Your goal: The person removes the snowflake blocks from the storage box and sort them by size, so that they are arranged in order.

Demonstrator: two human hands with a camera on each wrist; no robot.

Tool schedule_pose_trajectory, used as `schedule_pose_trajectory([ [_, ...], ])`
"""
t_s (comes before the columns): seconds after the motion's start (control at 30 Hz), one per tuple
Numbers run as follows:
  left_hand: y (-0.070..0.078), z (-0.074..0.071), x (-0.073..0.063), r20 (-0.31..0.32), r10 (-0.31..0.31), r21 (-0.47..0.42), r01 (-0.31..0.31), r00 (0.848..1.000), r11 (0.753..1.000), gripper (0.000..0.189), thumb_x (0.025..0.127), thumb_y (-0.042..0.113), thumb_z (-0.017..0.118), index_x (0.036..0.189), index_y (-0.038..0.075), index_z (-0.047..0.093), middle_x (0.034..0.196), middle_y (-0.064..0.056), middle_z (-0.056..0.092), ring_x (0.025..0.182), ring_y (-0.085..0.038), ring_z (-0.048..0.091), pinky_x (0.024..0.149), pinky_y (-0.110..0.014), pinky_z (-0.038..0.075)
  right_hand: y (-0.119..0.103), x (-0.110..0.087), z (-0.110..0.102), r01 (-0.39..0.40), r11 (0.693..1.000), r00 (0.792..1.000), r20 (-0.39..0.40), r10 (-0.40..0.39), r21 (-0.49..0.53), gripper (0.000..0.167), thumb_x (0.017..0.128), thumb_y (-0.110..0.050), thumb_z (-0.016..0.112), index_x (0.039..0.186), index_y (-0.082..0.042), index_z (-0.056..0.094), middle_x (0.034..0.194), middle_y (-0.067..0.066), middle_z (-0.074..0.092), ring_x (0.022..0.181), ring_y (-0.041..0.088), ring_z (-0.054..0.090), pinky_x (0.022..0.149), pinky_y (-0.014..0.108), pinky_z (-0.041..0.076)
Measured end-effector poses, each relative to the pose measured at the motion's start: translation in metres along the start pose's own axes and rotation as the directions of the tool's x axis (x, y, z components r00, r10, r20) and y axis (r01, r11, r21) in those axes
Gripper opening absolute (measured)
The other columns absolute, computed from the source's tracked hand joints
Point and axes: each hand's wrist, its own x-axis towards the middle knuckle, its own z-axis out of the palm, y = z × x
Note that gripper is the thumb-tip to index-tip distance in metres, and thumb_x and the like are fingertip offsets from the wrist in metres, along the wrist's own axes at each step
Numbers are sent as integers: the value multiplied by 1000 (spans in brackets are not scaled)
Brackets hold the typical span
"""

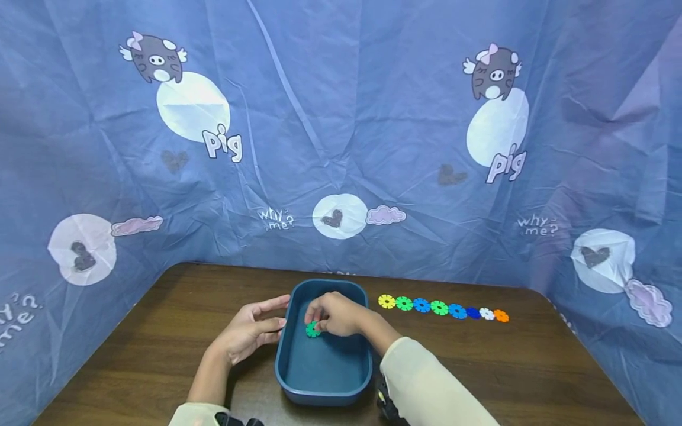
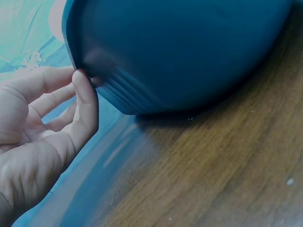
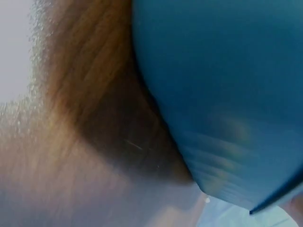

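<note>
A deep blue rectangular box (image 1: 325, 393) with rounded corners stands on the table. Inside it, my right hand (image 1: 341, 313) pinches a small green notched disc (image 1: 312, 331) between thumb and fingertips, low over the bottom. My left hand (image 1: 247, 331) is at the box's left side, its fingers spread and their tips on the rim. In the left wrist view, the thumb and index fingertip of the left hand (image 2: 42, 123) meet right at the box's edge. The right wrist view shows the box's outer wall (image 3: 222, 85), which hides the right hand's fingers.
Right of the box, several notched discs in yellow, green (image 1: 404, 303), blue, white and orange (image 1: 501, 316) lie edge to edge in a row on the brown wooden table (image 1: 479, 361). A blue printed cloth (image 1: 341, 118) hangs around the table's back and sides.
</note>
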Motion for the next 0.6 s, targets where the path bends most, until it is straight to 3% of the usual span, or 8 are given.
schedule_pose_trajectory([
  [0.37,2,1,0,-14,-2,17,3,1000,1000,69,95,-2,65,155,-10,31,152,-31,36,104,-19,67,89,-36,58,3,-18,-35,38,999,996,-82,-36,22,16,94,0,71,106,-8,78,89,-6,70,80,7,63,72,24,54],
  [0.6,1,2,1,-17,-12,14,12,1000,1000,69,95,-3,65,155,-9,32,152,-31,37,103,-19,67,88,-36,59,12,-40,-65,1,999,992,-123,3,33,16,96,-2,68,109,-8,77,94,-4,72,77,8,60,69,26,53],
])
